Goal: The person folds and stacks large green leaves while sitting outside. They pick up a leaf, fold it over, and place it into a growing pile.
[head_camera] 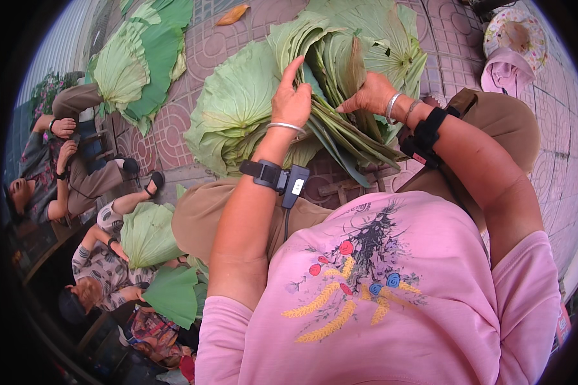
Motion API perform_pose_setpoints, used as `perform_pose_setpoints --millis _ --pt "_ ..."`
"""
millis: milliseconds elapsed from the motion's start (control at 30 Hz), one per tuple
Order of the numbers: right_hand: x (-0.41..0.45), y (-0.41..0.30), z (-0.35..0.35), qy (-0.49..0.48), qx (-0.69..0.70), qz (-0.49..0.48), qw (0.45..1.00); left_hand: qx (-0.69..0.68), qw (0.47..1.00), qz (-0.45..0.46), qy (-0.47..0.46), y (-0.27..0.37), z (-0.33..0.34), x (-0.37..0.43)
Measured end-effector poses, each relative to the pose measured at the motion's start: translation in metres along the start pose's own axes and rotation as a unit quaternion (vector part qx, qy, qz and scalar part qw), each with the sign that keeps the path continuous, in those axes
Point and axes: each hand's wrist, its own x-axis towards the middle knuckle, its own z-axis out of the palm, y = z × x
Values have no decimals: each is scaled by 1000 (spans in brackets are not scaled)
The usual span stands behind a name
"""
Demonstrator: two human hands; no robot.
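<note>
A thick bundle of folded lotus leaves (334,62) stands between my hands, its layered edges fanned and some browned. My left hand (291,98) grips the near left side of this bundle, index finger extended along the leaves. On the other side, my right hand (373,94) holds the bundle with thumb and fingers spread around its edge; some fingers are hidden behind the leaves. Narrow folded ends (356,132) point down towards my knees. Under and left of the bundle lies a broad pale lotus leaf (236,106), and another wide leaf (400,53) spreads behind it.
Patterned paving tiles (207,53) cover the ground. More lotus leaves (139,67) are piled at the upper left. Two people sit at the left, one holding a lotus leaf (151,236). A pink hat (505,70) and a floral-patterned round item (515,36) lie at the upper right.
</note>
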Motion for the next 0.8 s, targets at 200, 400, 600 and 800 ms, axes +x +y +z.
perform_pose_setpoints --millis 200,400,600,800 --pt "-1 -1 2 18 -73 23 997 88 990 -5 -106 1 1 -3" --pt "12 15 -2 91 -14 13 996 158 987 3 1 5 0 -9" --pt "25 34 -6 135 9 62 989 170 983 -67 -14 2 -6 -4" --pt "29 34 1 122 10 75 990 151 988 -21 -17 -1 -6 -4"
